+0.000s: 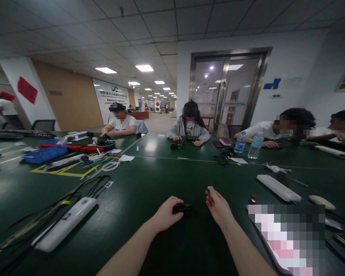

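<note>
On the dark green table (126, 214), my left hand (169, 214) is closed around one end of a small black device (184, 208). The device lies low at the tabletop, and its far end shows past my fingers; its exact kind is unclear. To the right, my right hand (217, 203) is raised a little, its fingers curled in a pinch. A tiny pale piece (209, 189) shows between the thumb and fingertip, too small to name. The two hands are apart from each other.
A white power strip (69, 222) with black cables lies left. Another white strip (278, 188), a mouse (322, 202) and a blurred-out screen (287, 237) are at right. Water bottles (255, 145) and a blue tray (45, 153) stand farther off. Several people sit across the table.
</note>
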### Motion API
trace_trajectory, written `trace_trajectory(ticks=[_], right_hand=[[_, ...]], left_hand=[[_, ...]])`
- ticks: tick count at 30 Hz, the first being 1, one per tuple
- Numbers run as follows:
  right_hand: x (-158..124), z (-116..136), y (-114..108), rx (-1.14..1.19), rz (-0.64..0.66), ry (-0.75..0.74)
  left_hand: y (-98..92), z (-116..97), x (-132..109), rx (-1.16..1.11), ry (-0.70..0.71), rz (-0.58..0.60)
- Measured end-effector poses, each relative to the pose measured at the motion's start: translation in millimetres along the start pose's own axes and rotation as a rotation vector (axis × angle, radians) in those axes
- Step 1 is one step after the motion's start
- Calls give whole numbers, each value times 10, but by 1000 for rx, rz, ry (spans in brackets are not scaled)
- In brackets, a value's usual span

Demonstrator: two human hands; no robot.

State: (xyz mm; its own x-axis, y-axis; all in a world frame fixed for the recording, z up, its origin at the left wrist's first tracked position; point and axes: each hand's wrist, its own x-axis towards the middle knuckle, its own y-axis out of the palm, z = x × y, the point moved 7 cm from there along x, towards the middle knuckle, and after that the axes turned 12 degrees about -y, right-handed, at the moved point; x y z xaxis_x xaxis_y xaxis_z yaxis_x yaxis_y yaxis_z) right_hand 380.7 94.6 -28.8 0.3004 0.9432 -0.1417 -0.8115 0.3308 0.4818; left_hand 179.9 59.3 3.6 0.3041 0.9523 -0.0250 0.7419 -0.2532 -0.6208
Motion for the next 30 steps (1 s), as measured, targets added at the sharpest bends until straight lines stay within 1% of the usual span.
trace_trajectory(ticks=[6, 11, 16, 21, 26, 30], right_hand=[[19, -5, 1, -3, 11, -21], [13, 17, 8, -10, 12, -39], [0, 40, 5, -20, 13, -39], [-25, 66, 16, -24, 16, -33], [0, 39, 19, -20, 25, -39], [35, 8, -1, -18, 34, -42]], left_hand=[[0, 3, -15, -6, -10, 12], [-3, 25, -1, -7, -31, -21], [-18, -2, -6, -3, -22, -31], [-12, 4, 3, -15, -24, -12], [-11, 4, 9, -35, -6, -22], [-18, -16, -11, -31, -27, -8]])
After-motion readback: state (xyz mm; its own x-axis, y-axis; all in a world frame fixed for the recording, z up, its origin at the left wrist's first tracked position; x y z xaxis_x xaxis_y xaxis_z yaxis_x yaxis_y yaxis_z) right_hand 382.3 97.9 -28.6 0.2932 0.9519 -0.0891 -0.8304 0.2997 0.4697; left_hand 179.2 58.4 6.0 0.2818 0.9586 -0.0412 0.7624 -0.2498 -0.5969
